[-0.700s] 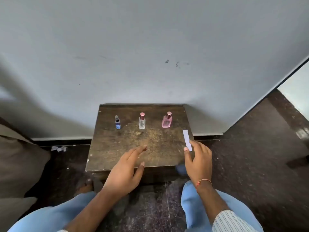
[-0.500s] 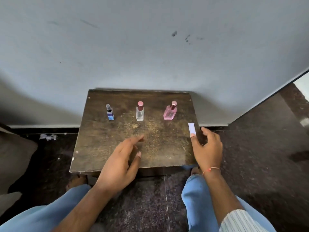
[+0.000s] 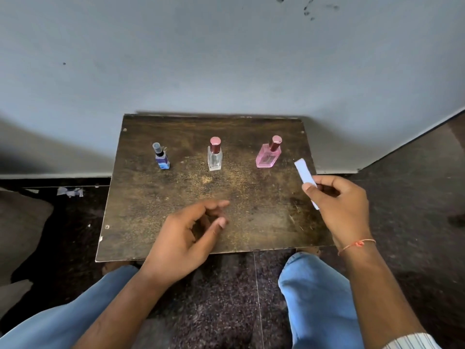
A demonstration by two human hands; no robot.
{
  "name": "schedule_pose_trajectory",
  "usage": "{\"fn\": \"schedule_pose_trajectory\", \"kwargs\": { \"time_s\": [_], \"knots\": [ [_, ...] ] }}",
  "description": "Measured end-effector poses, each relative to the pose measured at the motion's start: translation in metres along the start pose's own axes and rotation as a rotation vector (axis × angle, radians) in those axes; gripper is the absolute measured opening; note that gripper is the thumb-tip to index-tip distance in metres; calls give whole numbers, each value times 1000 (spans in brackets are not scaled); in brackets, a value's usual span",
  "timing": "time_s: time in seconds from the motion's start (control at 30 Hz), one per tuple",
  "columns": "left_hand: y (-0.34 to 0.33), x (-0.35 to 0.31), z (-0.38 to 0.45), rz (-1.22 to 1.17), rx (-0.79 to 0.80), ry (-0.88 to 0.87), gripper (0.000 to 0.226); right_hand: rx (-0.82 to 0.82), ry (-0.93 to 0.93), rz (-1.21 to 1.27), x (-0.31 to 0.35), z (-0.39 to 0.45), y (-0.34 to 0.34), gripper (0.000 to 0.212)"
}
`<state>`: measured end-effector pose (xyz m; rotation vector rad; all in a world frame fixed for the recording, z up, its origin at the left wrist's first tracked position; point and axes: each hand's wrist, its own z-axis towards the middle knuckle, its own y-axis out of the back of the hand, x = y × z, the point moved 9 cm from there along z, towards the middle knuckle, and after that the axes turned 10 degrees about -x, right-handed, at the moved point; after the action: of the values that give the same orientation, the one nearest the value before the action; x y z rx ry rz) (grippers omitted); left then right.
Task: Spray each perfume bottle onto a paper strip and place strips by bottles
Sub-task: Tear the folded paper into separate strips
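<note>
The right hand (image 3: 338, 206) pinched a white paper strip (image 3: 305, 178) between thumb and curled fingers, the strip tilting up and away from the palm, lifted above the right edge of the tabletop (image 3: 141, 212) and just beside the pink bottle (image 3: 267, 154). A thin orange thread circled that wrist. The left hand (image 3: 186, 235) hung over the near middle of the tabletop with fingers loosely curled and thumb apart, gripping nothing; I could not tell whether it touched the wood. The tabletop was a dark, worn wooden board, scuffed pale in its centre, pushed against a grey-blue wall. Three small glass bottles stood upright in a row toward the back, well apart from one another: a blue bottle (image 3: 161, 157) with a clear cap on the left, a clear square bottle (image 3: 214, 157) with a glossy maroon cap in the middle, and the flat, angular pink one with a matching maroon cap on the right. How full each was could not be made out. Below, blue trouser knees sat over a speckled dark stone floor (image 3: 226, 311).
</note>
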<state>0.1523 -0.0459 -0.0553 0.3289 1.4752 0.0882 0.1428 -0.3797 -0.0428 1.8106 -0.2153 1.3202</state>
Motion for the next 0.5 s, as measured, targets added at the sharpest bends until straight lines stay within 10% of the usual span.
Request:
{"fn": "schedule_pose_trajectory", "kwargs": {
  "time_s": [0.23, 0.5],
  "knots": [
    [-7, 14, 0, -249, 115, 289, 36, 460, -32, 300, 39, -78, -67, 24],
    [-7, 6, 5, -259, 90, 317, 15, 593, -97, 318, 37, -106, -88, 24]
  ]
}}
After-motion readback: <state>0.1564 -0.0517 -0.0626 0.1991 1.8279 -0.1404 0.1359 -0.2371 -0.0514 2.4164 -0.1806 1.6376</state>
